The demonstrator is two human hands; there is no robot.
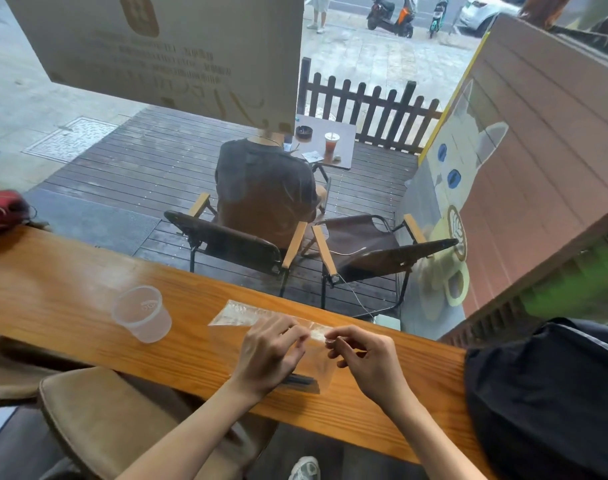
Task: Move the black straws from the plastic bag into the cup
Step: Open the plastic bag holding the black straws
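Opening the plastic bag (268, 323) looks like the step in hand: it lies flat on the wooden counter (70, 289), and both hands work at one edge. The left hand (269, 351) has its fingers curled and pinching the film, the right hand (368, 355) pinches the same edge just beside it — so both are closed on the bag, not on the contents. The black straws (299, 380) still lie inside, at the near end by the left wrist. The cup (141, 313) stands upright and empty well to the left.

To do this well, I judge, each hand should take a separate layer and draw them apart gently, keeping the bag flat so the straws do not slide off the counter's near edge.

Embossed marks on the cup's base are too blurred to read; white letters on a black bag (551, 393) at right are cut off — unreadable.
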